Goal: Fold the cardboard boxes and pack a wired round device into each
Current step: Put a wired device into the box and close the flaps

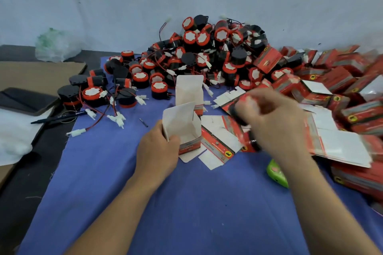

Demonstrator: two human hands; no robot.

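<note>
The left hand (157, 151) grips the near wall of an open cardboard box (186, 130), which stands upright on the blue cloth (186, 203) covering the surface. Its fingers (173, 139) are curled round the white flap. Just right of the box, the blurred right hand (275, 122) has its fingers (256, 99) closed round a black-and-red round device (236, 113). Behind the box lies the device pile (196, 51). Flattened boxes (217, 136) lie beside the open box, to its right.
</note>
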